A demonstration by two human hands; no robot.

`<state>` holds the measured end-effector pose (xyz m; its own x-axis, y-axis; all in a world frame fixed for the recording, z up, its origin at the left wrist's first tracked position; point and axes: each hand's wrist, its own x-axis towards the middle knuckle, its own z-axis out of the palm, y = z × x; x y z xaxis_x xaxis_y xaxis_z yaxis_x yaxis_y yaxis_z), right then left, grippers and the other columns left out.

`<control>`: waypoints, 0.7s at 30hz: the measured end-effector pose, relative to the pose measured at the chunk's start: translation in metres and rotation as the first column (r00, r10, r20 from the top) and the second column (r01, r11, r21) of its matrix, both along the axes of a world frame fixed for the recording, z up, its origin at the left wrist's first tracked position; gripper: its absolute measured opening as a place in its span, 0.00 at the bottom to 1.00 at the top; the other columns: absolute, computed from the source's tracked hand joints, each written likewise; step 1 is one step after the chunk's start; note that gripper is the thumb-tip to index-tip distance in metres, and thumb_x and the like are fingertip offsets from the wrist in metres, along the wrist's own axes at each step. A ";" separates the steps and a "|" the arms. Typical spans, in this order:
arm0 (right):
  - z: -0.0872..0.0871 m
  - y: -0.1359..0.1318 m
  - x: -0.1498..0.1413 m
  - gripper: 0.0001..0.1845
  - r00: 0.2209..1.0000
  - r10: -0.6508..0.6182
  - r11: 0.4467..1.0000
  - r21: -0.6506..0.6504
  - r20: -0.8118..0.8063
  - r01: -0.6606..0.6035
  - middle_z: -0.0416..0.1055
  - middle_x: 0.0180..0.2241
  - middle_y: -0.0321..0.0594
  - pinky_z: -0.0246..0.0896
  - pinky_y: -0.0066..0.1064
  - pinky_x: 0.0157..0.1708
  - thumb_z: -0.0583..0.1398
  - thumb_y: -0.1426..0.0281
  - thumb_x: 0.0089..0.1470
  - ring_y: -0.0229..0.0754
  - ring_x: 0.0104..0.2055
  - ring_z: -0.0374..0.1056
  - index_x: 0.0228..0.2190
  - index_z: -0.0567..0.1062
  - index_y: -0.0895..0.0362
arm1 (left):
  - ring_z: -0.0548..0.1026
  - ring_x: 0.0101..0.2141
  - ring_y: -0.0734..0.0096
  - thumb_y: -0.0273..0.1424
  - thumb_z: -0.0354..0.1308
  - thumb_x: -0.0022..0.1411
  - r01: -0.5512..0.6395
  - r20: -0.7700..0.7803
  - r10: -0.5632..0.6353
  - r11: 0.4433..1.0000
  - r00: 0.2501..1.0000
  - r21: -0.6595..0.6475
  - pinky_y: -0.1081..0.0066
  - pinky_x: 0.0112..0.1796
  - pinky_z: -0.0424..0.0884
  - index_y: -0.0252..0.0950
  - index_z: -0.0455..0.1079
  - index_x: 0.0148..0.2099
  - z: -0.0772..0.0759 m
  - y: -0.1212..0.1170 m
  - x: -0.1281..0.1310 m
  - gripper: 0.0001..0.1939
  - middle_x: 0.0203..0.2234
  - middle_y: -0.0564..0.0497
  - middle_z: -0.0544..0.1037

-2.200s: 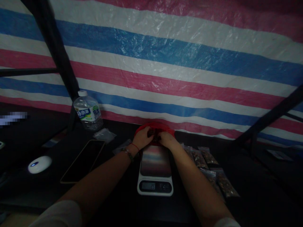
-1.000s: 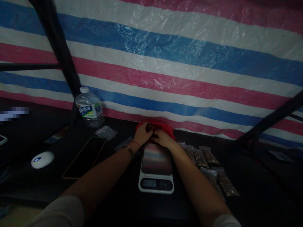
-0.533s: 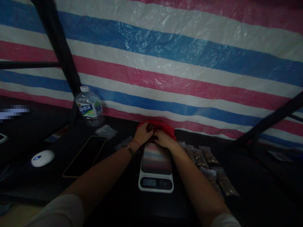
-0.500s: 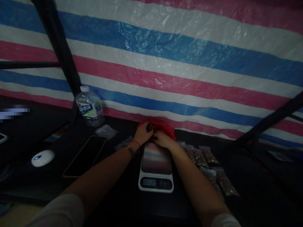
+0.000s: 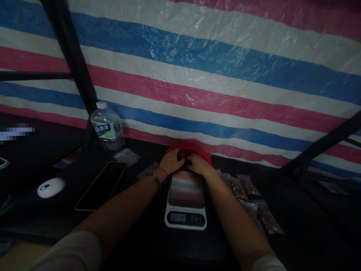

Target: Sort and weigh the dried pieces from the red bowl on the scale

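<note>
A red plastic bag (image 5: 203, 152) lies bunched up behind a white kitchen scale (image 5: 186, 218). At the bag's mouth are both of my hands, close together. My left hand (image 5: 171, 161) is closed, its fingers curled on the bag's left side. Some dark brown matter shows beside those fingertips, too dim to name. My right hand (image 5: 197, 164), also closed, has its bent fingers at the right side of the bag's mouth, partly hidden in the folds. Nothing is seen lying on the scale's shiny plate, which sits just below my wrists; its display digits are hard to read.
Several small zip bags with brown bits (image 5: 267, 216) lie right of the scale. To the left are a phone (image 5: 101, 186), a white rounded device (image 5: 51, 188), clear bags (image 5: 126, 156) and a plastic bottle (image 5: 108, 130). A striped tarp (image 5: 197, 94) hangs behind; dark metal poles flank it.
Both hands and the red bag have shifted slightly to the right. The right hand's fingers have moved a little at the bag's mouth. The scale and small bags are where they were.
</note>
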<state>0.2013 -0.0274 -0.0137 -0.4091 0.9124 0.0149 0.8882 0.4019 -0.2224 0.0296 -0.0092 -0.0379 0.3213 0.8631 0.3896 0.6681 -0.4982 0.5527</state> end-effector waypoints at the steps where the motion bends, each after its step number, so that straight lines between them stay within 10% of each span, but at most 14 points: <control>1: 0.000 0.000 0.000 0.13 1.000 -0.001 1.000 -0.007 0.011 0.001 0.75 0.43 0.47 0.62 0.29 0.44 0.61 0.72 0.51 0.45 0.44 0.70 0.40 0.79 0.58 | 0.75 0.44 0.59 0.36 0.56 0.58 -0.008 -0.023 0.008 1.000 1.000 -0.001 0.64 0.45 0.69 0.35 0.68 0.47 0.001 -0.001 0.000 0.16 0.41 0.43 0.77; 21: 0.004 -0.002 -0.004 0.11 0.998 -0.067 0.997 -0.044 -0.005 0.067 0.78 0.37 0.46 0.63 0.28 0.40 0.59 0.77 0.51 0.42 0.38 0.72 0.35 0.81 0.58 | 0.77 0.38 0.56 0.36 0.56 0.56 0.010 -0.161 -0.018 0.999 0.987 -0.045 0.64 0.39 0.70 0.35 0.69 0.43 0.000 -0.001 0.002 0.14 0.35 0.44 0.79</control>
<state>0.1969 -0.0291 -0.0093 -0.3472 0.9375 -0.0233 0.9112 0.3314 -0.2447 0.0311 -0.0103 -0.0379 0.3891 0.8734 0.2930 0.7436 -0.4855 0.4597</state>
